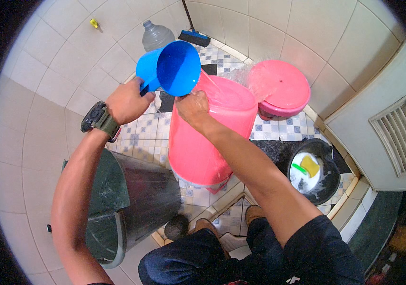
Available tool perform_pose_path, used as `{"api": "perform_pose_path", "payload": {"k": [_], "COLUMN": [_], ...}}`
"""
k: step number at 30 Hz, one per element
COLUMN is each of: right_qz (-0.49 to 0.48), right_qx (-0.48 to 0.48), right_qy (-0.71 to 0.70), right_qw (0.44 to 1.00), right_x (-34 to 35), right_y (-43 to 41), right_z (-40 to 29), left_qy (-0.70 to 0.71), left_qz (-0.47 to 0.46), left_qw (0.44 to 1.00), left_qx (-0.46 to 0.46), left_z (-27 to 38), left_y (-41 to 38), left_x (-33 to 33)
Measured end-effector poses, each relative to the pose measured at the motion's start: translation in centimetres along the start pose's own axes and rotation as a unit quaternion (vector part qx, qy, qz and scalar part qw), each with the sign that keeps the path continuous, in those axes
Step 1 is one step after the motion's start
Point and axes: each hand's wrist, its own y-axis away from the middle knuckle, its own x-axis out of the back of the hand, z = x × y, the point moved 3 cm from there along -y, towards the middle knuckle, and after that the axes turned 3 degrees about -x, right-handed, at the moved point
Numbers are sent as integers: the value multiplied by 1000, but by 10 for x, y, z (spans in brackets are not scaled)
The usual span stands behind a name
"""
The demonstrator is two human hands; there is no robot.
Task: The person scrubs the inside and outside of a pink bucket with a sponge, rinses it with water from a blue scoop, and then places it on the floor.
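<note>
My left hand (130,101) grips the handle of a blue plastic dipper (147,67), tilted with its mouth to the right. Water streams from it over the upper end of a pink plastic bucket (203,146) and splashes off to the right. The bucket appears to be upturned and leaning, its wide rim towards the floor. Just under the dipper's lip, my right hand (194,107) is wet and closed at the bucket's upper left edge; its fingertips are hidden.
A dark bin (149,188) leans at left. At right are a round pink plastic piece (281,85) and a black basin (322,194) holding suds, a yellow sponge (310,166) and a green brush-like item (299,168). A clear water jug (157,35) and floor brush (194,37) stand behind.
</note>
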Motion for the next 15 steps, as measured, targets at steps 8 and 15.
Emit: {"api": "perform_pose_path", "payload": {"k": [8,15], "right_qz": [-11,-2], "right_qx": [13,0], "right_qy": [-38,-30], "right_qw": [999,1000], "right_x": [26,24], "right_y": [0,-1], "right_z": [3,2], "left_qy": [-37,-64], "left_qz": [17,51], "left_qw": [999,997], "left_qx": [-11,9], "left_z": [-2,-14], "left_y": [0,10], "left_x": [-4,-8]}}
